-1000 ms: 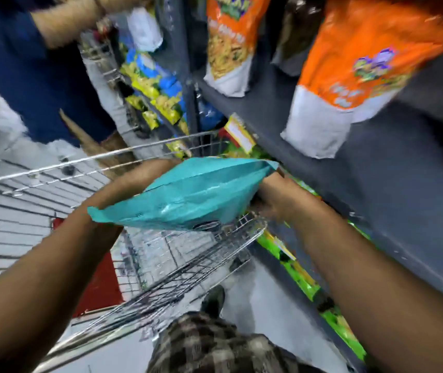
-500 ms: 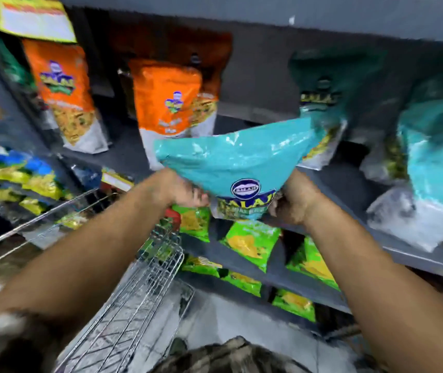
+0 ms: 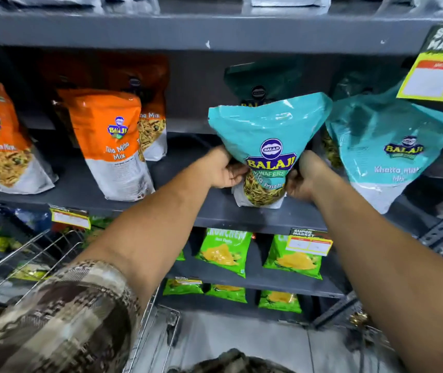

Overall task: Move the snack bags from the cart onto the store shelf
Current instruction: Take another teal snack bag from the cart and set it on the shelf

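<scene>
Head view, change: half a second earlier the teal snack bag (image 3: 266, 146) was carried sideways in the air in front of the shelving; in this moment it stood upright with its base on the middle shelf (image 3: 215, 211), so the view had also swung from the cart up to the shelf.
Head view, meaning for the task: this bag looked nearly placed; the release was not yet done, and the squeezed lower half suggested it might slump once freed.
Left hand (image 3: 221, 168): fingers curled tight around the bag's lower left side.
Right hand (image 3: 302, 176): fingers wrapped around the lower right side, pinching the bag narrow at the waist.
Bag's position: between the orange mix bags (image 3: 113, 141) to its left and another teal bag (image 3: 387, 146) just beside it on the right, in front of a darker teal bag at the back.
Cart (image 3: 32, 259): only a wire corner showed at lower left.
Hidden or unclear: the cart's contents were cut off, so the bags left to move could not be counted; fingertips behind the bag were out of sight; the patterned sleeve (image 3: 61, 319) was blurred.
</scene>
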